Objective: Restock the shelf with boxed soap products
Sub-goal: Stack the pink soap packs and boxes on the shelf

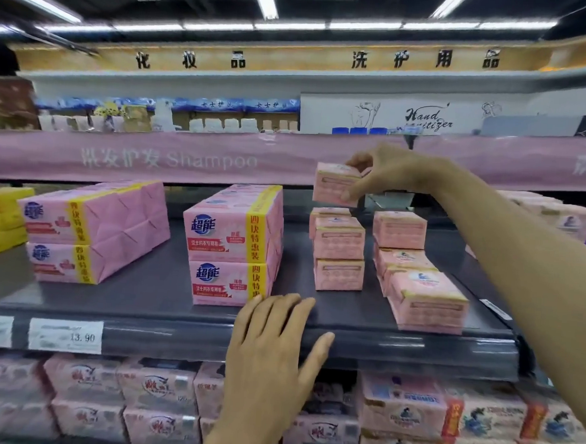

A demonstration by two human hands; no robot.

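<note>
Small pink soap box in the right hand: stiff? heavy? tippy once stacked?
Likely stiff: the small pink box shows crisp edges while pinched by the right hand. Probably light, as fingertips alone carry it. Flat faces won't roll, but atop the two-box stack it may topple if nudged.

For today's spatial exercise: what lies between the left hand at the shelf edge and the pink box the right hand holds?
Head view: a stack of small pink soap boxes on the dark shelf, below the held box.
</note>
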